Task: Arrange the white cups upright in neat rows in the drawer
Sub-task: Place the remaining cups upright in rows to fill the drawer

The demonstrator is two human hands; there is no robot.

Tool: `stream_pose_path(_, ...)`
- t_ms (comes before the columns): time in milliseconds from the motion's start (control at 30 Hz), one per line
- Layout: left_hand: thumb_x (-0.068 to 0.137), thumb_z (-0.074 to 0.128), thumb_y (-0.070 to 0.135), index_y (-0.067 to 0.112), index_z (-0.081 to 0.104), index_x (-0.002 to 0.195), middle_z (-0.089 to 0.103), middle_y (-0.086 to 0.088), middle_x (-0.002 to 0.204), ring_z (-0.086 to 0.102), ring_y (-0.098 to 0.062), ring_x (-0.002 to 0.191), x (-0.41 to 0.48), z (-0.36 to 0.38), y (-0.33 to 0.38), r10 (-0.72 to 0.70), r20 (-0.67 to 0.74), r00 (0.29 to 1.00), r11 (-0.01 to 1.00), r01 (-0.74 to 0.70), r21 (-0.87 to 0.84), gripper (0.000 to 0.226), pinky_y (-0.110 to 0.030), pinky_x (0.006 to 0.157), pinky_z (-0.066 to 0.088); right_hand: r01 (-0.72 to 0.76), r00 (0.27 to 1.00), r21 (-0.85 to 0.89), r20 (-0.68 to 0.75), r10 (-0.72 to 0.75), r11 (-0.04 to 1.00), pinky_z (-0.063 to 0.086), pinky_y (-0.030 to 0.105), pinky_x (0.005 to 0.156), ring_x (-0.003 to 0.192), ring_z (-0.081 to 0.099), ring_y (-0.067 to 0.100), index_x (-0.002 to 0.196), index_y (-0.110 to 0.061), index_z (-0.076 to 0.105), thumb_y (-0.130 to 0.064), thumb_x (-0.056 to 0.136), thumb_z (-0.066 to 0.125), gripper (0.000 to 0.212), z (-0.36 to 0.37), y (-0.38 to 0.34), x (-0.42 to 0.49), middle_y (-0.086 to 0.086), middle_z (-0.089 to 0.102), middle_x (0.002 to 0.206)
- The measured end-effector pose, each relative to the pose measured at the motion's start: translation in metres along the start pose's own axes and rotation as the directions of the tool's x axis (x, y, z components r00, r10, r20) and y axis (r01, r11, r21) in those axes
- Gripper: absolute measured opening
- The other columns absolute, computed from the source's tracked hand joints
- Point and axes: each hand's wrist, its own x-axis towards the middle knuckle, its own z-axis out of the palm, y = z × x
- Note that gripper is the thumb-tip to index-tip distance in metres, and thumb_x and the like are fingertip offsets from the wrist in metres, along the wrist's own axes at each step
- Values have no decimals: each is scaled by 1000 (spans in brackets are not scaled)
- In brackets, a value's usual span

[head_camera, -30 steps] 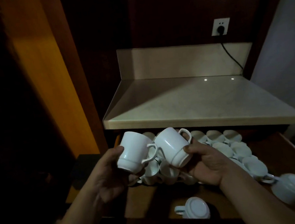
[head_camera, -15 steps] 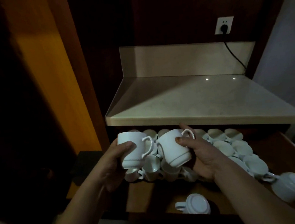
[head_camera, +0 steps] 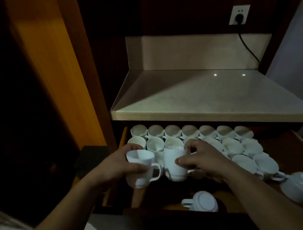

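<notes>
Dark room. Brown wood wall point(head_camera: 174, 8) up at 12 o'clock. Tall orange panel point(head_camera: 51, 68) at 10 o'clock. Pale stone counter point(head_camera: 209, 95) in the middle, shiny, with two tiny spots of light on top. Open wood drawer point(head_camera: 296, 148) pulled out under the counter, from the middle down to 4 o'clock.

Inside the drawer, lots of white cups point(head_camera: 190, 131) standing mouth up in rows, side by side and touching. Back row partly tucked under the counter edge.

Left hand point(head_camera: 115, 165) at 7 o'clock, curled round a first cup point(head_camera: 142, 163), fingers on the far side. Mouth up, leaning a little, handle pointing to 4 o'clock. Right hand point(head_camera: 205, 157) at 5 o'clock, wrapped round a second cup point(head_camera: 173, 166), thumb pressed on the near side, fingers bent over the far side. Second cup upright, just at 3 o'clock of the first cup. Both held cups low at the front of the rows. Hard to tell if touching the drawer floor or not.

Upside-down cup point(head_camera: 203, 201) at 6 o'clock by the drawer's front edge, bottom up, handle to 9 o'clock. Tipped cup point(head_camera: 301, 186) at 4 o'clock, lying on its side, just beside the end of the rows.

White socket point(head_camera: 239, 14) at 1 o'clock with a black plug in it. Thin black cord point(head_camera: 247, 47) hanging down behind the counter.
</notes>
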Motion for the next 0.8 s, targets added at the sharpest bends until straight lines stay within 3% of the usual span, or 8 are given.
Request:
stream_pose_path(67,67,92,27,44,59,119,69,6,115,68,-12,104,-1,-4,-2,19,48,999,961,-32,276,64,-39,87,60,12,1000,-255,30,-5,967,49,21,52,64,68,5,90,-15,65,-31,71,90,36,6,1,-3,0,71,84)
stream_pose_path(133,65,92,33,49,52,121,64,14,115,65,-7,103,-2,-2,-1,-14,102,995,875,-37,483,70,-34,85,60,27,998,-432,58,-2,902,50,27,55,64,68,7,84,-19,63,-39,64,89,38,14,5,-4,-2,72,78)
stream_pose_path(267,63,88,48,53,40,130,51,20,127,55,-6,112,7,-2,-15,-62,181,981,623,-104,775,83,-36,93,55,90,988,-570,156,0,817,42,31,51,58,61,14,76,-6,66,-39,61,83,40,34,22,2,10,72,74)
stream_pose_path(367,70,82,50,55,31,135,39,18,132,49,-13,119,16,-6,-33,-70,264,962,489,-197,850,83,-41,97,52,137,978,-662,209,5,737,50,38,53,62,67,23,69,-3,69,-45,60,83,45,49,34,10,11,71,68)
stream_pose_path(467,74,79,52,49,23,145,33,9,133,41,-16,123,25,-6,-48,-56,323,945,369,-281,886,91,-43,99,49,146,974,-724,224,30,674,52,37,57,61,63,15,59,-10,66,-52,58,81,45,64,43,17,0,61,58)
stream_pose_path(633,84,73,41,33,24,153,34,-2,144,36,-24,125,37,-6,-60,0,416,909,85,-414,906,85,-37,103,38,120,985,-786,171,26,607,30,25,50,63,44,9,74,-15,55,-50,67,81,45,84,45,17,3,48,93)
stream_pose_path(733,86,71,35,34,26,151,32,0,149,36,-23,124,38,-10,-67,49,456,889,58,-458,887,79,-37,102,39,138,980,-791,195,33,596,36,26,60,76,49,16,89,-14,63,-52,71,81,47,91,44,17,9,55,110)
stream_pose_path(800,86,70,31,32,29,150,32,-2,148,37,-24,125,36,-11,-70,91,475,875,41,-480,876,76,-37,100,41,168,972,-790,233,36,590,34,25,54,68,50,12,75,-14,57,-53,72,81,46,90,44,15,4,63,98)
